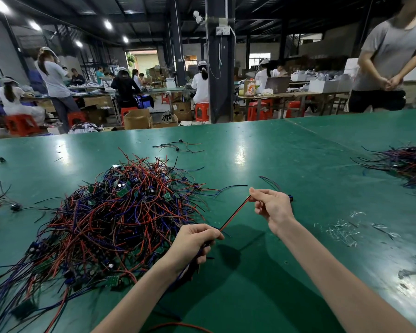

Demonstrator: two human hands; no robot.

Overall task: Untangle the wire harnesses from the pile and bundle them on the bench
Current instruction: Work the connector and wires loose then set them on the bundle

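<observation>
1. The red and black wire (233,217) runs taut between your 2 hands, above the green bench (286,159), in the near middle.
2. Your left hand (193,242) pinches its near end, with the fingers curled round dark wires that hang below the palm.
3. Your right hand (273,207) pinches the far end between thumb and forefinger, and the other fingers are curled.
4. The big pile of wires (115,212), red, blue and black with small green boards, lies to the left, close to your left hand.
5. Another pile (406,164) lies at the far right.
6. Clear scraps (341,233) lie to the right of your right arm.
7. A few loose wires (178,146) lie far across the bench, and a person in a grey shirt (389,56) stands beyond its far right edge.
</observation>
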